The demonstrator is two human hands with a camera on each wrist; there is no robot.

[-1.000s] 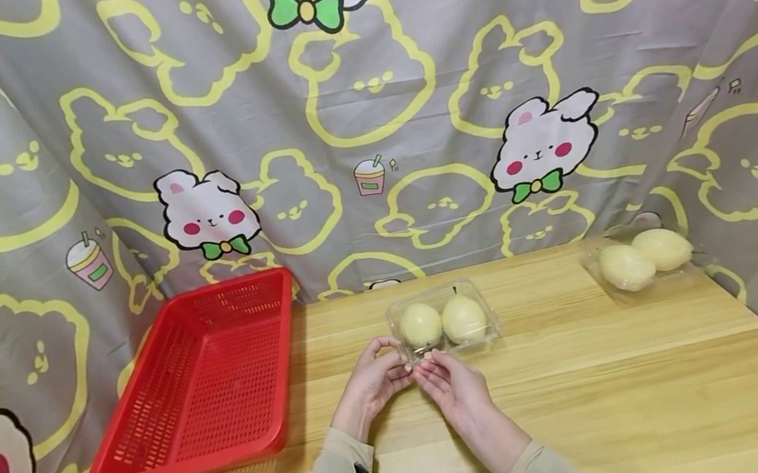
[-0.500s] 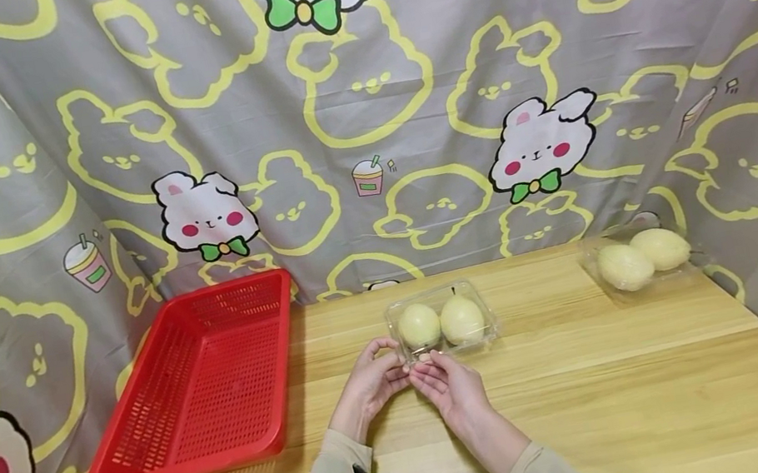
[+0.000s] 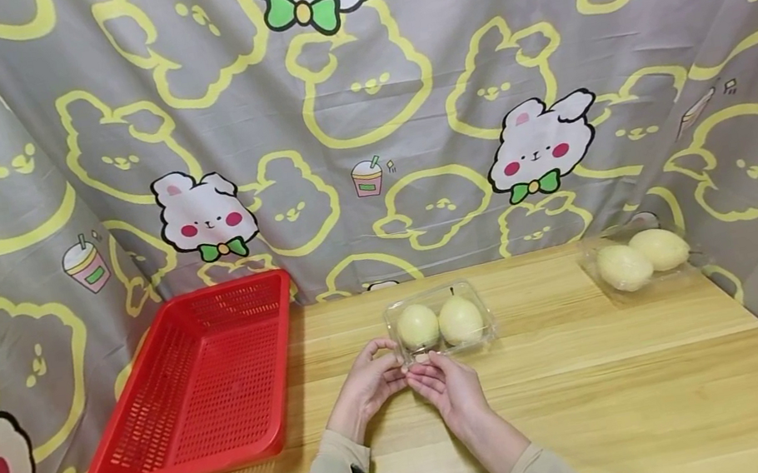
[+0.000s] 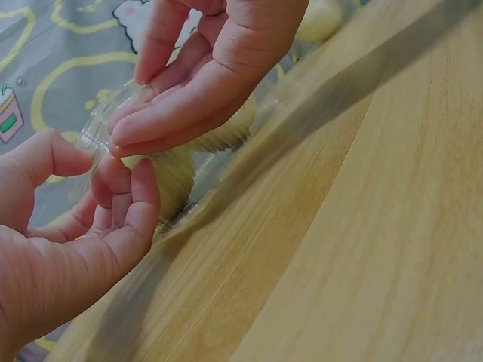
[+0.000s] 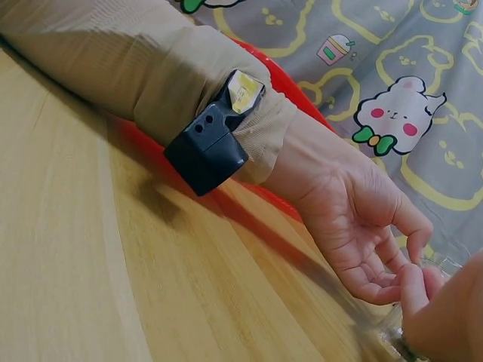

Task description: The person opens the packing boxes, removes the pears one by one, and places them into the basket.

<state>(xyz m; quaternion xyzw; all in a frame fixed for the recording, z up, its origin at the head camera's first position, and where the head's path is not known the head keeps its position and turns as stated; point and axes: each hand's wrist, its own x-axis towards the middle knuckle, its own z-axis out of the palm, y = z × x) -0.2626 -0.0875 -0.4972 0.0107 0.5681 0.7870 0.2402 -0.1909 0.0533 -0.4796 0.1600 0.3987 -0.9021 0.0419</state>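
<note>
As before, hands (image 3: 372, 383) (image 3: 455, 394) on clear box (image 3: 486, 314)

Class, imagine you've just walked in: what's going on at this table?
A person's left hand and right hand pinch the near edge of a clear, rectangular plastic box. Two round, pale-yellow fruits sit inside; whether its lid is fastened is unclear. A red, rectangular plastic basket stands to the left on the light wooden table; another clear plastic package with two more fruits lies at the back right.

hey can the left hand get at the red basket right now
Probably yes: nothing visible stands between the left hand and the red basket, though that hand would likely have to release the clear container.
</note>
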